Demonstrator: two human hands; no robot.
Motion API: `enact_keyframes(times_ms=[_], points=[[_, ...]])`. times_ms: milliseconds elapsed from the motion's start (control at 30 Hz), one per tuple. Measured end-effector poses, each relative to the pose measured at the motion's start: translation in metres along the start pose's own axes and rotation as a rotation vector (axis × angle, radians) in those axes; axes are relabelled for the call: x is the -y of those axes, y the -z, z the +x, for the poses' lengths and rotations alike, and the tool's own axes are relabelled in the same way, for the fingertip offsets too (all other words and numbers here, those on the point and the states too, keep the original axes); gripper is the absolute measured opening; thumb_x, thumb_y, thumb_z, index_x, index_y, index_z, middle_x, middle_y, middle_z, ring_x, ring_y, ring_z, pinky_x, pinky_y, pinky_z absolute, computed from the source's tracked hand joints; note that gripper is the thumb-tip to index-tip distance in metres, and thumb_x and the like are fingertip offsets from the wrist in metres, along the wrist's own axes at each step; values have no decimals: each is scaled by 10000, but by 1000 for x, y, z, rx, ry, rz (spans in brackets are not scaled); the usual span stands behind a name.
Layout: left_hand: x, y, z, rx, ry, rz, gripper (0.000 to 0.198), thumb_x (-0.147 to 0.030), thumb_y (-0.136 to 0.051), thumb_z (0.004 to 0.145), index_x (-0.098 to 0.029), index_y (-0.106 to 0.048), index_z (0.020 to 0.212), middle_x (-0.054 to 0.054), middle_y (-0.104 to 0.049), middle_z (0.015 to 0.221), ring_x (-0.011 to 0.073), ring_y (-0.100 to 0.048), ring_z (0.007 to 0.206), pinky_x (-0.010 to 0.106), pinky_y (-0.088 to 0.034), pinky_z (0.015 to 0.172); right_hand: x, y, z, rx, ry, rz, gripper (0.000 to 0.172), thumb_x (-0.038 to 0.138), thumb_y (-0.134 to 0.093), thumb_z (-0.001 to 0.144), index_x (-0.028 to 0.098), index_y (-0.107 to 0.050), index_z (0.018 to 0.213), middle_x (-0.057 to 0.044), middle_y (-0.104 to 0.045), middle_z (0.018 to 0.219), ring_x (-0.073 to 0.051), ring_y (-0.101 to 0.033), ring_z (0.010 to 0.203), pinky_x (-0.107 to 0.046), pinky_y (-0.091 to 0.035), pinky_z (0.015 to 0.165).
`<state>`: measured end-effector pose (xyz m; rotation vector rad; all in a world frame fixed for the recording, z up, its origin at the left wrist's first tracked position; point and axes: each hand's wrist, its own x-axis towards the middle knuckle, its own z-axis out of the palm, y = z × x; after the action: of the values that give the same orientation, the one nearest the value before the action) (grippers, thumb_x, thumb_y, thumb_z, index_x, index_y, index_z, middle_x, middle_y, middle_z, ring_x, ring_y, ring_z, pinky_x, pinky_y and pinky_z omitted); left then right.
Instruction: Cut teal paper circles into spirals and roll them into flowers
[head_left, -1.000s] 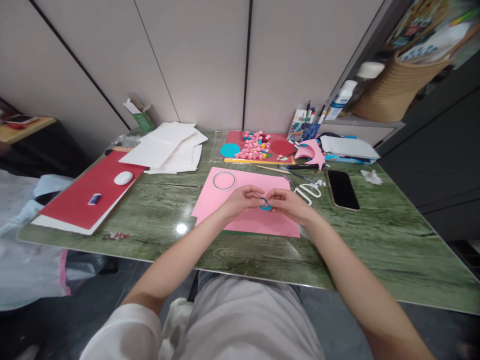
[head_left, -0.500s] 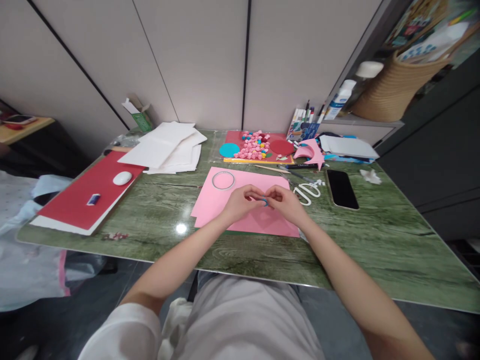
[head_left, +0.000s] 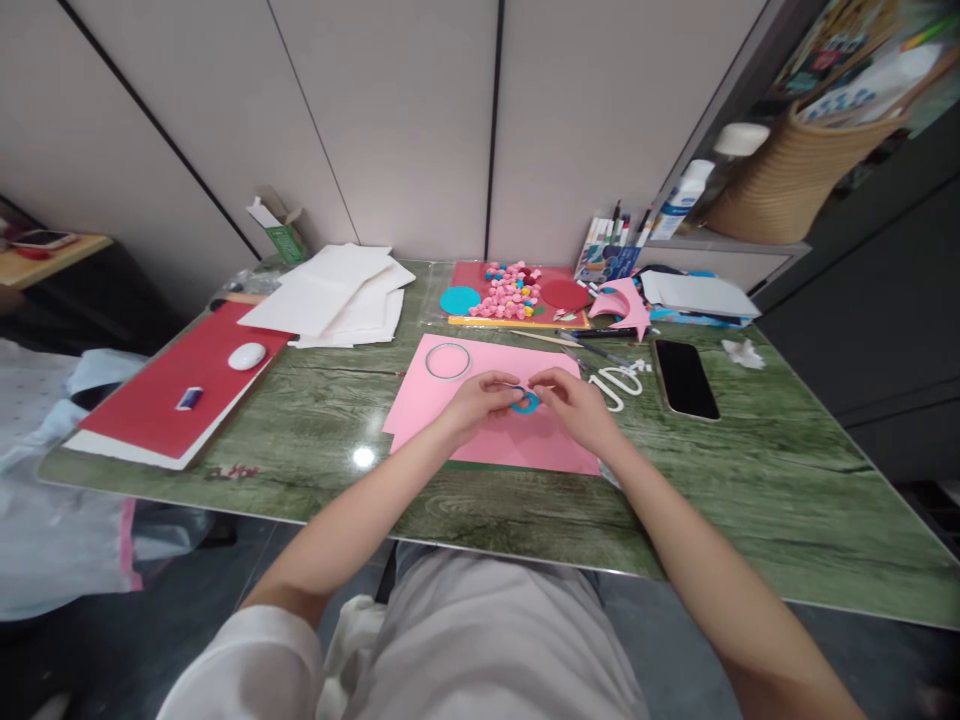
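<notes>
Between my hands is a blue paper spiral, curled into a ring with a hole in its middle. The fingers of my left hand pinch its left side. My right hand pinches the opposite edge with thumb and forefinger. Both hands are just above pink paper sheets on the table. A thin round ring lies on the upper left of the pink paper. To the right of my right hand are curled white strips.
Behind the pink sheets lie small pink paper flowers, a blue disc and a red disc. A phone lies to the right. White papers and a red sheet occupy the left. Pens stand in a box.
The blue paper was mostly hidden between my fingers; now it shows as a wider, looser ring. My fingers have parted slightly around it.
</notes>
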<state>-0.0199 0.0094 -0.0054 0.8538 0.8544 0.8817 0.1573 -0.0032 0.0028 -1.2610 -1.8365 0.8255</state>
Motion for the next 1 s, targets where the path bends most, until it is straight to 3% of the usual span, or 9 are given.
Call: enact_keyframes(times_ms=[100,300,700,1000], points=[[0,0,0,0,10,-37,365,-218,-757,555,-140,-582,866,24,-651,731,120,-618,692,231,-415,638,8,0,-2,-118,131,-110,133,229,-573,757,205,-597,886,-22,-642,868,-167,-602,796,-318,-461,757],[2,2,1,22,56,-67,371,-201,-754,561,-148,-581,884,34,-670,771,104,-609,674,241,-419,668,16,0,-6,-111,293,-192,174,209,-647,718,219,-608,887,-19,-645,858,-187,-567,857,-334,-445,783],[2,-2,-1,71,61,-113,360,-155,-746,563,-127,-590,886,45,-664,786,115,-611,694,270,-422,725,16,-4,-8,-139,286,-236,179,221,-638,740,233,-596,914,-14,-660,872,-204,-571,902,-370,-419,838],[-2,1,-2,159,135,-58,348,-171,-737,580,-143,-582,890,15,-652,696,118,-616,640,282,-421,710,19,8,-6,34,222,-162,354,237,-622,750,261,-528,1090,-2,-685,896,-210,-594,950,-371,-423,850]])
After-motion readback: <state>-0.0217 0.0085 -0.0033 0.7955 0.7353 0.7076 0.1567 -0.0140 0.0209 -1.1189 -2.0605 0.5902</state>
